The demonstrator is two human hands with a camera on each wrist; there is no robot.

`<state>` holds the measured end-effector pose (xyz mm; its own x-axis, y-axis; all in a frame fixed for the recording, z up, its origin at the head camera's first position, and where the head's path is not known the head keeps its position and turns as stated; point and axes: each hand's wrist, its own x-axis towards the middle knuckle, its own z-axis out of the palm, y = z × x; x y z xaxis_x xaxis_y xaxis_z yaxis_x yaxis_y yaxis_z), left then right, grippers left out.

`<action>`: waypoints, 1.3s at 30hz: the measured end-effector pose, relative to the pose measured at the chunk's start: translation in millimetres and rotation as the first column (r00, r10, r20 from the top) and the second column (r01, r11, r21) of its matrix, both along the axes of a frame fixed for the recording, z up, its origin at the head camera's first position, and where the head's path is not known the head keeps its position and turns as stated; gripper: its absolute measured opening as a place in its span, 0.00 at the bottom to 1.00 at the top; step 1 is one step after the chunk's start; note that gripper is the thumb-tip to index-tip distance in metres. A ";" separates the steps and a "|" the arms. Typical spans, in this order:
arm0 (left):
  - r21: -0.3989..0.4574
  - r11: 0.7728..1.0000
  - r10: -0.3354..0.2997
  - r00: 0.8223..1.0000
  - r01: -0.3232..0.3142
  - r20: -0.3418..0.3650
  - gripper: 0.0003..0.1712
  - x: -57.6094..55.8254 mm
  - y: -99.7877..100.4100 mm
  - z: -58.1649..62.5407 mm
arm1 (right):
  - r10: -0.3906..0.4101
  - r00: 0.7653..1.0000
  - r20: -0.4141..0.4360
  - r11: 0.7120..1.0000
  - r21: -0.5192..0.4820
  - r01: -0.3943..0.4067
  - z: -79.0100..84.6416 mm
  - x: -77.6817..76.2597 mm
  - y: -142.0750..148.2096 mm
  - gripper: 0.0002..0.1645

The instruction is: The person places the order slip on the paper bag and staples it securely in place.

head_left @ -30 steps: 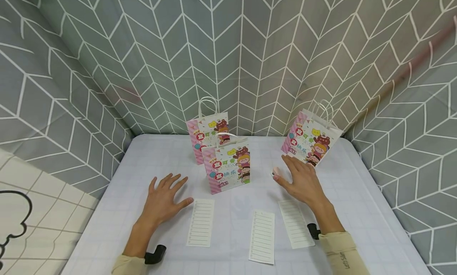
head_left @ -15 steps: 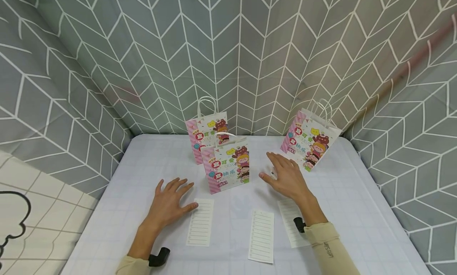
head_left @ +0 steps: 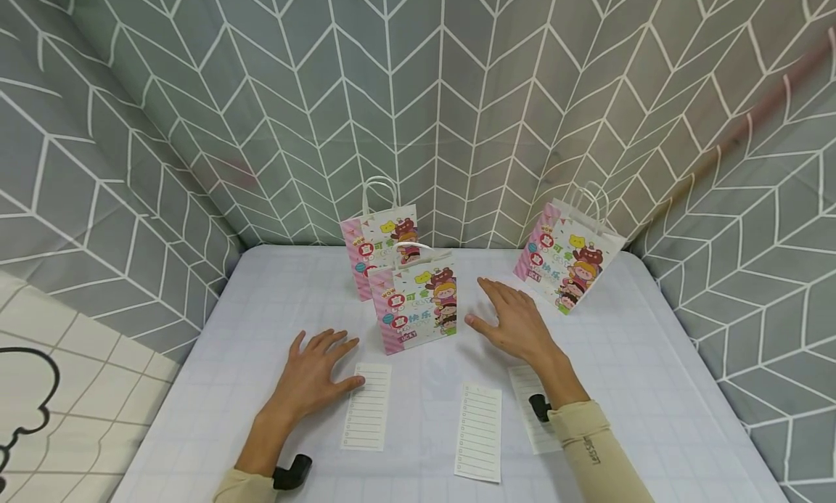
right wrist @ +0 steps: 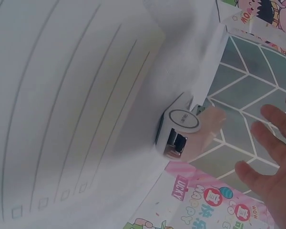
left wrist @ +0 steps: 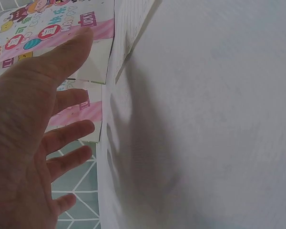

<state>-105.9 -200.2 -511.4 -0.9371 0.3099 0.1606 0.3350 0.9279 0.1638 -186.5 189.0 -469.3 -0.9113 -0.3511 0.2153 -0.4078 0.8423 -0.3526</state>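
My left hand (head_left: 310, 379) is spread low over the table, its thumb overlapping the top of a lined checklist sheet (head_left: 367, 416) in the head view. Fingers apart, my right hand (head_left: 519, 325) hovers right of the front paper gift bag (head_left: 418, 307), which is printed with cartoon figures. Neither hand holds anything. In the right wrist view a small white and pink stapler (right wrist: 181, 125) lies on the table near the right hand; in the head view that hand hides it. Part of another lined sheet (head_left: 532, 409) shows under the right forearm.
A second gift bag (head_left: 385, 227) stands partly behind the front one. Leaning back at the right rear is a third bag (head_left: 575, 256). One more lined sheet (head_left: 479, 434) lies at the front middle. A patterned curtain (head_left: 431, 111) rises behind the white table (head_left: 653, 358).
My right hand has moved left, away from the right rear bag and over the stapler toward the front bag. The left hand has shifted slightly right, its thumb now overlapping the sheet.
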 end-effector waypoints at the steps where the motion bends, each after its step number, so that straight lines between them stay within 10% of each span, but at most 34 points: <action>1: 0.003 1.000 -0.006 1.000 0.006 0.006 0.44 -0.1 0.3 0.0 | 0.003 1.000 0.001 1.000 -0.006 -0.003 -0.2 -0.2 -0.4 0.50; 39: 0.028 0.999 -0.048 0.994 0.045 0.101 0.35 3.4 8.1 -5.8 | 0.216 0.944 0.250 0.877 -0.474 -0.076 -4.0 -15.0 -30.9 0.49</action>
<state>-102.5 -192.1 -517.2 -0.9337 0.3504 0.0733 0.3578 0.9069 0.2226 -201.4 158.1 -473.3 -0.9028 -0.4127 0.1208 -0.3351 0.4992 -0.7990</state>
